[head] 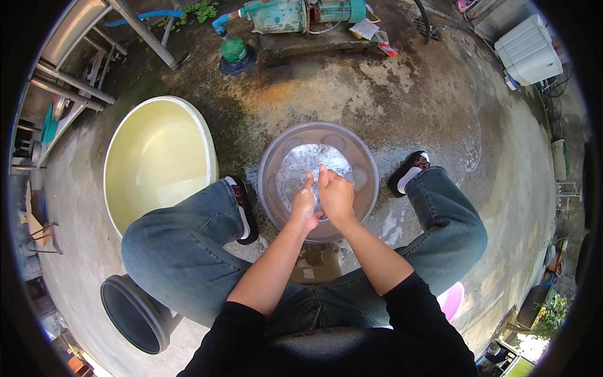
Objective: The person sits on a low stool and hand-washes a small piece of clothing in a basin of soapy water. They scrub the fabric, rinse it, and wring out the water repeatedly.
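Note:
A round greyish plastic basin (319, 123) stands on the ground between my feet, with foamy, soapy water (314, 155) inside. Over its near half, my left hand (304, 206) and my right hand (337, 194) are close together, side by side. Both thumbs point away from me, and the fingers are curled. Wet suds cling to the left hand. Whatever may be between the palms is hidden, so I cannot tell if either hand grips something.
A large pale yellow tub (160, 141) stands left of the basin. Behind my left knee is a black bucket (136, 315); a pink item (451, 301) shows at right. A green pump (282, 16) sits on a slab ahead. The concrete floor (424, 94) is wet in patches. Metal rack legs (146, 37) rise upper left.

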`<state>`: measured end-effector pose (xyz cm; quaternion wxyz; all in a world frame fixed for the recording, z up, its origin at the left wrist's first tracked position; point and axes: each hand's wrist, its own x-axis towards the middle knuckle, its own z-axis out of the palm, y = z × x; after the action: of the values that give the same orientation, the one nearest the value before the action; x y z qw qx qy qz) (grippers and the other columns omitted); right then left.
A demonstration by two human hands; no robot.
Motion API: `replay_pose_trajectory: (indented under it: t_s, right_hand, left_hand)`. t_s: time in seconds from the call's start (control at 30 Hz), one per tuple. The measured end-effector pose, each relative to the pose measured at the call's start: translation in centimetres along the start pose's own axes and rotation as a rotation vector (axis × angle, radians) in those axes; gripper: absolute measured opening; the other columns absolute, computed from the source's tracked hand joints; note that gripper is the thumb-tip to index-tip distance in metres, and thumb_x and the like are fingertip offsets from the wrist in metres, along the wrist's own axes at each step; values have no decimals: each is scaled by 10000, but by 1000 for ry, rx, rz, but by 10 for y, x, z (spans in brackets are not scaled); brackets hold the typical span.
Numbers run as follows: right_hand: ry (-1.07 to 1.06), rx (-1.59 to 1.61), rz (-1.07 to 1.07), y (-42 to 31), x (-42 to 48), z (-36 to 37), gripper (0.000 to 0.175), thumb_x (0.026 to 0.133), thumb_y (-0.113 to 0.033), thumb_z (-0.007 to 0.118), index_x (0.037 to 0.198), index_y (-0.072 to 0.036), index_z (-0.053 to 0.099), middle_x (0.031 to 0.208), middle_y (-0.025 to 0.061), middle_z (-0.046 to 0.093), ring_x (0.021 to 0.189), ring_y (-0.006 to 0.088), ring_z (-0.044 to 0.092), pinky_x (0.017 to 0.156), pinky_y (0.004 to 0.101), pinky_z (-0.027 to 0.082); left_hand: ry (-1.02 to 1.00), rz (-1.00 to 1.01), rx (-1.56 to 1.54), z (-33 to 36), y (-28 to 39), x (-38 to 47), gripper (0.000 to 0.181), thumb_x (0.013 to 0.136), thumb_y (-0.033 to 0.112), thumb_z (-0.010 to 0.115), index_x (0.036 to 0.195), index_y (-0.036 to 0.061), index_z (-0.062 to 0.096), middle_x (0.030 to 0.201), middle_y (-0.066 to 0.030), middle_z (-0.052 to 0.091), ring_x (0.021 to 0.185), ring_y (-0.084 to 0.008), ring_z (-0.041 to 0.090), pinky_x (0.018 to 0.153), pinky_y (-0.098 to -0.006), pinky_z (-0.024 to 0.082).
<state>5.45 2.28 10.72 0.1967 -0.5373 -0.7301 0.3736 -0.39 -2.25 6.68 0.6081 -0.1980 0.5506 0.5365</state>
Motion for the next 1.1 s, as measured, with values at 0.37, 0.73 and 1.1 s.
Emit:
replay_pose_trajectory:
  t_s: [0.37, 0.73, 1.1]
  right_hand:
    - [18, -68, -14, 25, 6, 8, 445, 921, -382, 503, 652, -46, 618, 582, 206, 580, 566, 405, 586, 561, 477, 462]
    - [-637, 390, 161, 95, 42, 4, 644, 849, -619, 539, 1041, -13, 640, 946, 123, 657, 894, 218, 608, 802, 349, 461]
    - [-418, 562, 308, 132, 37, -3, 384, 738, -75, 646, 1115, -91, 571, 901, 194, 652, 766, 311, 653, 669, 341, 504]
  left_hand:
    - [6, 43, 37, 2, -14, 14, 453, 910, 588, 454, 1023, 158, 540, 844, 3, 573, 751, -154, 518, 650, -380, 400]
    - [-289, 16, 277, -29, 30, 7, 288, 787, 289, 710, 1001, 120, 618, 1050, -21, 629, 1046, -170, 528, 940, -357, 326]
    - [-252, -41, -432, -33, 27, 22, 281, 916, 160, 502, 1170, 38, 508, 1159, -86, 604, 1077, -237, 548, 991, -454, 433]
